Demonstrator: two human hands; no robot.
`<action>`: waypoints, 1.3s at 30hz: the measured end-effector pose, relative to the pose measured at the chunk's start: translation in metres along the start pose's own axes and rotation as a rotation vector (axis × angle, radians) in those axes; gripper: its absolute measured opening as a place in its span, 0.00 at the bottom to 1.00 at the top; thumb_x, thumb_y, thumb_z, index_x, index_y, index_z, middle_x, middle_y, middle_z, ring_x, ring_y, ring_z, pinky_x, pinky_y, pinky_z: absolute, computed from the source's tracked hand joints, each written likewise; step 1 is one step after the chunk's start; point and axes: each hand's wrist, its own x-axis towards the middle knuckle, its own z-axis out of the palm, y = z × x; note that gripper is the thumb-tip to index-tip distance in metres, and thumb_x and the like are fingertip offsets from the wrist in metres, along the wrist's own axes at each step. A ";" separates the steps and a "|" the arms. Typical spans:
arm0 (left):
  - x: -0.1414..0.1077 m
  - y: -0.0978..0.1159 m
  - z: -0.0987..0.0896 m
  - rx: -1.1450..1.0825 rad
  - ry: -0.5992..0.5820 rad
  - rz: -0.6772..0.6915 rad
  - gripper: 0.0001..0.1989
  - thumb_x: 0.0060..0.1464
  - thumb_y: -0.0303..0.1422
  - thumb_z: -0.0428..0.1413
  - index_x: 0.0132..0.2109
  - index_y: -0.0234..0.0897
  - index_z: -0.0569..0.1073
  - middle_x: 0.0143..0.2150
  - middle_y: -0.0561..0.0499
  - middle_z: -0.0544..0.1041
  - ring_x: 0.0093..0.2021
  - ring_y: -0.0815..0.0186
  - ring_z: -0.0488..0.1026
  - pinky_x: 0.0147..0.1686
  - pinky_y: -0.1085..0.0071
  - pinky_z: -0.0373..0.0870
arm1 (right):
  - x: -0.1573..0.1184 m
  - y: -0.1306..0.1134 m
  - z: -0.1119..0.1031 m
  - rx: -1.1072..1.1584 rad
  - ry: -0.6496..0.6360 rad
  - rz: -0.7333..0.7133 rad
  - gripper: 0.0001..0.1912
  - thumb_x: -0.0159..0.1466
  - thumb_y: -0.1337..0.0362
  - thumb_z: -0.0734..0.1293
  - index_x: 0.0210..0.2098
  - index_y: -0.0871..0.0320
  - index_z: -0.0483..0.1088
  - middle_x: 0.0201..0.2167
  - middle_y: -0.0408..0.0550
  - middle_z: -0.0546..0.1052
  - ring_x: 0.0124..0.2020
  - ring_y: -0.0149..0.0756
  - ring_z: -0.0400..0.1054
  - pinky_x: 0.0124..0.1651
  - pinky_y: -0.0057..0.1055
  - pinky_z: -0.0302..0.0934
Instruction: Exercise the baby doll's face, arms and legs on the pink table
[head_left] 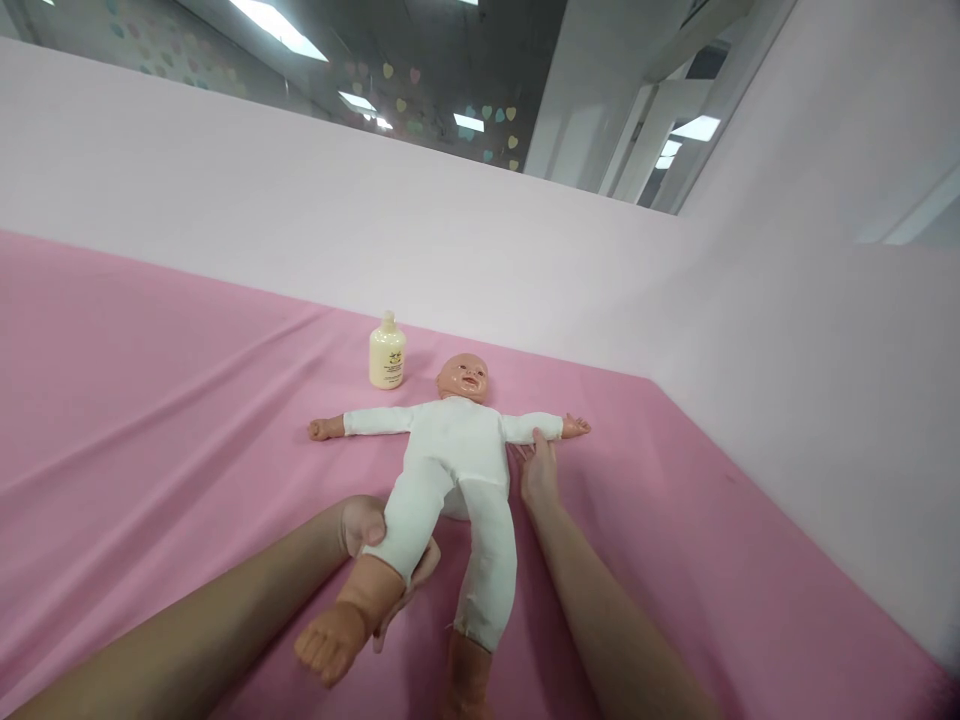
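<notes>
A baby doll with a white cloth body lies on its back on the pink sheet, its head away from me and its arms spread wide. My left hand is wrapped round the doll's leg on the left, thumb on top and fingers coming out beneath, and that leg is raised toward me. Beside the doll's body on the right, my right hand holds the arm on that side, with its thumb over the white sleeve and its other fingers partly hidden behind it.
A cream-coloured bottle stands upright beyond the doll, left of its head. Behind it rises a white wall with a glass window above, dotted with heart stickers. Another white wall borders the sheet on the right.
</notes>
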 end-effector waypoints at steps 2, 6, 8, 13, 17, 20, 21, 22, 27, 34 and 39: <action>0.001 0.000 -0.002 -0.026 0.040 0.148 0.27 0.42 0.55 0.64 0.38 0.35 0.76 0.23 0.46 0.73 0.26 0.56 0.72 0.37 0.53 0.75 | -0.007 -0.007 0.004 0.034 0.000 0.070 0.33 0.62 0.45 0.67 0.62 0.54 0.64 0.54 0.52 0.76 0.52 0.40 0.75 0.51 0.38 0.74; 0.002 -0.001 -0.017 -0.089 0.204 0.365 0.27 0.50 0.57 0.54 0.39 0.36 0.72 0.23 0.49 0.71 0.22 0.65 0.63 0.35 0.57 0.74 | -0.019 -0.016 0.010 -0.016 -0.072 0.022 0.29 0.64 0.48 0.68 0.60 0.52 0.66 0.55 0.50 0.76 0.55 0.39 0.72 0.54 0.37 0.71; -0.001 0.000 -0.023 -0.128 0.275 0.422 0.26 0.52 0.57 0.52 0.40 0.36 0.71 0.22 0.52 0.69 0.22 0.67 0.60 0.34 0.61 0.73 | -0.022 -0.018 0.011 -0.054 -0.135 -0.005 0.28 0.63 0.50 0.69 0.59 0.54 0.68 0.55 0.51 0.76 0.54 0.39 0.72 0.56 0.37 0.70; -0.009 0.007 -0.020 -0.225 0.556 0.489 0.23 0.59 0.52 0.49 0.41 0.34 0.71 0.22 0.57 0.61 0.26 0.70 0.59 0.33 0.72 0.65 | -0.022 -0.018 0.009 -0.300 -0.337 -0.161 0.22 0.61 0.61 0.67 0.55 0.55 0.75 0.58 0.52 0.71 0.61 0.42 0.66 0.66 0.41 0.62; -0.010 0.010 -0.017 -0.239 0.575 0.472 0.22 0.56 0.52 0.54 0.40 0.35 0.72 0.22 0.58 0.59 0.26 0.71 0.57 0.34 0.74 0.65 | -0.019 -0.018 0.004 -0.505 -0.427 -0.292 0.22 0.60 0.67 0.63 0.51 0.48 0.79 0.60 0.48 0.69 0.65 0.40 0.60 0.73 0.44 0.52; -0.009 0.009 -0.021 -0.251 0.590 0.473 0.22 0.53 0.51 0.58 0.40 0.35 0.73 0.22 0.58 0.59 0.26 0.70 0.58 0.33 0.73 0.65 | -0.018 -0.016 0.002 -0.548 -0.446 -0.315 0.25 0.61 0.68 0.62 0.54 0.46 0.78 0.60 0.48 0.68 0.65 0.40 0.59 0.73 0.45 0.52; -0.009 0.008 -0.023 -0.254 0.598 0.478 0.22 0.53 0.51 0.58 0.40 0.35 0.74 0.22 0.57 0.59 0.26 0.70 0.58 0.32 0.73 0.64 | -0.018 -0.015 0.002 -0.558 -0.448 -0.323 0.25 0.61 0.69 0.62 0.54 0.46 0.78 0.60 0.48 0.68 0.65 0.40 0.59 0.73 0.45 0.52; -0.009 0.008 -0.024 -0.256 0.608 0.482 0.22 0.53 0.51 0.59 0.41 0.34 0.74 0.22 0.57 0.58 0.27 0.69 0.58 0.32 0.73 0.64 | -0.018 -0.015 0.002 -0.565 -0.450 -0.330 0.26 0.61 0.69 0.62 0.54 0.45 0.78 0.60 0.48 0.68 0.65 0.40 0.60 0.73 0.46 0.53; -0.007 0.009 -0.025 -0.285 0.718 0.470 0.21 0.52 0.48 0.59 0.42 0.34 0.76 0.24 0.56 0.60 0.27 0.69 0.58 0.33 0.72 0.65 | -0.018 -0.013 0.003 -0.582 -0.455 -0.358 0.27 0.61 0.71 0.61 0.54 0.45 0.78 0.60 0.48 0.68 0.64 0.41 0.60 0.72 0.46 0.53; -0.004 0.008 -0.027 -0.268 0.773 0.450 0.23 0.48 0.52 0.63 0.36 0.36 0.74 0.25 0.55 0.62 0.29 0.69 0.59 0.36 0.70 0.66 | -0.019 -0.013 0.002 -0.589 -0.448 -0.340 0.27 0.61 0.70 0.61 0.55 0.45 0.78 0.61 0.48 0.67 0.64 0.41 0.59 0.72 0.46 0.53; -0.006 0.004 -0.037 -0.276 0.757 0.437 0.26 0.47 0.55 0.64 0.26 0.37 0.65 0.26 0.52 0.65 0.30 0.67 0.63 0.36 0.68 0.70 | -0.018 -0.012 0.001 -0.595 -0.453 -0.360 0.26 0.61 0.70 0.62 0.55 0.45 0.78 0.60 0.49 0.68 0.64 0.41 0.60 0.72 0.45 0.54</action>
